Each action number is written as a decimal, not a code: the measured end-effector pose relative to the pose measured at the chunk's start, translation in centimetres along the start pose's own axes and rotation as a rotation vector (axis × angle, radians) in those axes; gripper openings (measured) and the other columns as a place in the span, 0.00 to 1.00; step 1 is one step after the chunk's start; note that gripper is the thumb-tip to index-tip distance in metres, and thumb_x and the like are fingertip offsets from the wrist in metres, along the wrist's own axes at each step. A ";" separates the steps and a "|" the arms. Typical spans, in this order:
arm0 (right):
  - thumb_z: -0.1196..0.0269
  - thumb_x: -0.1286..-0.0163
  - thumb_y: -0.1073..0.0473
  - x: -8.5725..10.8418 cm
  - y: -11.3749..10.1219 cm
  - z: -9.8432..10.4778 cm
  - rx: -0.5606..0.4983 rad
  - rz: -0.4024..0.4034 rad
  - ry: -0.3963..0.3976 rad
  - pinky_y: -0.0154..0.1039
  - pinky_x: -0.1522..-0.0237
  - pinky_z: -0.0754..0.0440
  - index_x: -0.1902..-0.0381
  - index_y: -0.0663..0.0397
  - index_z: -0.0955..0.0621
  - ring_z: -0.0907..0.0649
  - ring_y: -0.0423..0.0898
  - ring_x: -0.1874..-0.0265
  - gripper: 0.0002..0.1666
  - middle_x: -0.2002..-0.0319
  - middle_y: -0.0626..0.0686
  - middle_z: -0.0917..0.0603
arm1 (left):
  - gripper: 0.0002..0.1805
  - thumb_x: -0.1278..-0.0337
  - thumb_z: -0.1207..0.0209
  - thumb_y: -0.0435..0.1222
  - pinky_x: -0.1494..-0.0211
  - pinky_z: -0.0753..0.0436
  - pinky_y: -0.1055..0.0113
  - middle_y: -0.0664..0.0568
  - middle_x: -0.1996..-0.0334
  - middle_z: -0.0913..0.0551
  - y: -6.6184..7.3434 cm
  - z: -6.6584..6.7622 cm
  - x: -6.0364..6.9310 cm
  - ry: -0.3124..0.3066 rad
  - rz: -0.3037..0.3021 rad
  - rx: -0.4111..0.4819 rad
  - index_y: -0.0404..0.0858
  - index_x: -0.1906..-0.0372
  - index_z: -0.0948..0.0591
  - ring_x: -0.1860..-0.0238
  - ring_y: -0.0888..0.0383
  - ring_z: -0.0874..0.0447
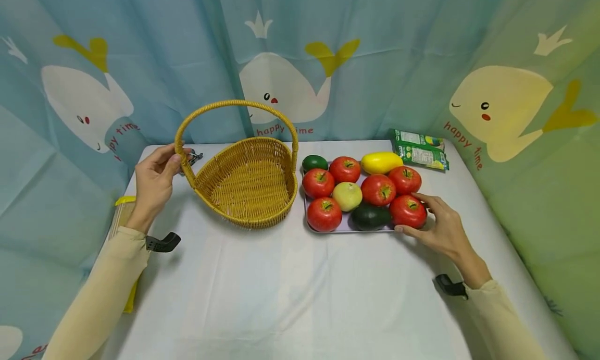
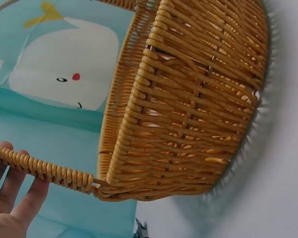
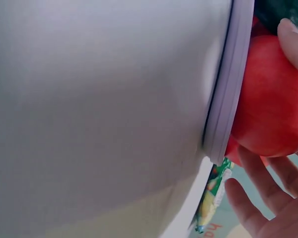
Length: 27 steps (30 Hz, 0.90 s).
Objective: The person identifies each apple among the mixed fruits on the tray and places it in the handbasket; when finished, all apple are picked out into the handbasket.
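A golden wicker basket [image 1: 250, 193] with a tall handle [image 1: 236, 102] stands just right of the person's left hand [image 1: 157, 180], whose thumb and fingers pinch one side of that handle. The basket's opening faces the viewer, showing its bare woven floor.

A shallow lavender tray [image 3: 232, 79] sits to the left of the right hand [image 1: 442, 224], on the same white-covered counter [image 1: 262, 276]. It holds six red apples, a pale yellow-green round fruit [image 1: 347, 196], a yellow oval fruit [image 1: 382, 162], a dark green avocado [image 1: 370, 216] and a smaller green fruit [image 1: 314, 163]. The right thumb and fingers bend round the nearest right-hand apple [image 1: 408, 212], which rests in the tray.

Beyond the right fingers lie green packets [image 1: 422, 150], their print too small to read. Just behind the left fingers, a small dark metallic object [image 1: 193, 158] is partly covered and hard to identify. The left sleeve [image 1: 108, 282] hides much of a yellow-edged item [image 1: 125, 199]. In the left wrist view, the basket is cut off at the top.
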State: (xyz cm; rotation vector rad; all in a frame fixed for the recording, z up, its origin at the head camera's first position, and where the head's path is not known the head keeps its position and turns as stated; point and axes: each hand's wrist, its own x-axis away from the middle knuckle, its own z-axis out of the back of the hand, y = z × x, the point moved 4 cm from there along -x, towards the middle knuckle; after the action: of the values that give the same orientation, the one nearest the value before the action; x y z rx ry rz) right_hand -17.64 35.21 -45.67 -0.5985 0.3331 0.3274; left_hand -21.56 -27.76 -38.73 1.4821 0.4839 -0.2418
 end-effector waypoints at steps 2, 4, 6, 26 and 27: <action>0.10 0.61 0.57 -0.1 0.1 -0.2 -0.029 -0.020 -0.002 0.11 0.46 0.33 0.33 0.63 0.21 0.15 0.63 0.47 0.55 0.42 0.65 0.14 | 0.17 0.23 0.41 0.29 0.56 0.12 0.77 0.54 0.53 0.08 -0.1 0.0 0.0 0.012 0.008 -0.022 0.24 0.38 0.18 0.54 0.62 0.09; 0.10 0.59 0.57 -0.1 0.1 -0.3 -0.053 -0.047 -0.014 0.10 0.47 0.34 0.33 0.63 0.21 0.14 0.64 0.49 0.54 0.42 0.66 0.15 | 0.17 0.24 0.41 0.29 0.56 0.12 0.77 0.56 0.54 0.08 -0.1 0.0 0.0 0.018 0.016 -0.052 0.23 0.39 0.18 0.54 0.62 0.09; 0.11 0.57 0.55 -0.2 0.2 -0.4 -0.065 -0.085 -0.027 0.11 0.49 0.33 0.33 0.62 0.22 0.13 0.66 0.50 0.53 0.41 0.66 0.15 | 0.16 0.24 0.40 0.30 0.57 0.13 0.77 0.59 0.54 0.08 -0.2 0.1 0.0 0.019 0.021 -0.098 0.24 0.39 0.17 0.54 0.63 0.09; 0.13 0.52 0.58 0.3 0.5 2.0 -0.197 -0.326 -0.004 0.11 0.53 0.26 0.34 0.55 0.18 0.22 0.25 0.52 0.46 0.48 0.27 0.20 | 0.17 0.26 0.40 0.28 0.53 0.12 0.76 0.48 0.53 0.09 -1.3 -0.1 0.2 0.009 0.019 -0.009 0.20 0.40 0.19 0.55 0.62 0.08; 0.13 0.51 0.59 0.2 0.4 2.0 -0.215 -0.331 -0.008 0.11 0.54 0.25 0.34 0.56 0.19 0.21 0.25 0.53 0.46 0.49 0.26 0.21 | 0.17 0.26 0.40 0.28 0.54 0.12 0.76 0.48 0.53 0.09 -1.3 -0.1 0.1 0.008 0.020 -0.009 0.21 0.41 0.18 0.54 0.61 0.08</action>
State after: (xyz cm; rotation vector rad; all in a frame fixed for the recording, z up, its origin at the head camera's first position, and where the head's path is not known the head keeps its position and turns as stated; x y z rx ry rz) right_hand -17.21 36.78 -44.41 -0.8506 0.1873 0.0464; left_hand -22.05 -27.72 -39.96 1.4791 0.4756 -0.2184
